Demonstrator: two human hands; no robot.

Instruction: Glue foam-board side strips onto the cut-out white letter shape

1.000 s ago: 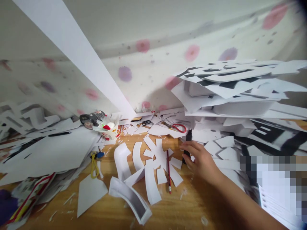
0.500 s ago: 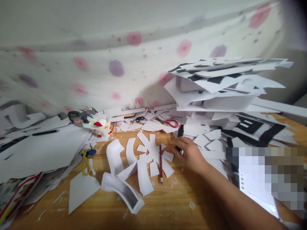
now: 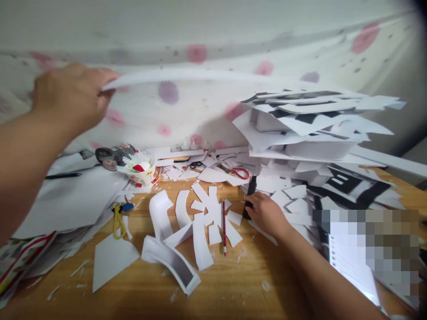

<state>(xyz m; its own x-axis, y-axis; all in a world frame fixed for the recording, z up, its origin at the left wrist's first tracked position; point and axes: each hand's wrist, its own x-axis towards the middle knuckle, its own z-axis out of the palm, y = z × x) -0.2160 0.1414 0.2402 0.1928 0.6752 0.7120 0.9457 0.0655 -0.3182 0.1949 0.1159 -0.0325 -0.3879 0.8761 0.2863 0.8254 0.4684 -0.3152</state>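
Observation:
My left hand (image 3: 75, 93) is raised at the upper left, pinching the end of a thin white sheet (image 3: 180, 75). That sheet is seen almost edge-on and stretches rightward in a slight arch, blurring into the curtain. Low on the table my right hand (image 3: 265, 213) has its fingers curled onto a narrow black tool (image 3: 251, 189), possibly a utility knife; its lower part is partly covered. To the left of this hand lie a red pencil (image 3: 224, 226) and several cut white pieces (image 3: 202, 240). A curved, box-like white piece (image 3: 171, 262) rests nearer to me.
A tall stack of white board pieces (image 3: 300, 146) stands at the right behind my right hand. Red-handled scissors (image 3: 240, 172), a paper cup (image 3: 143, 175) and a dark can (image 3: 113, 155) are at the back. Yellow-handled scissors (image 3: 118, 222) lie left; a spiral notebook (image 3: 350, 266) lies right.
My left hand has come into view at the upper left with the white sheet. My right hand stays at the black tool, its fingers now lower and closer on it.

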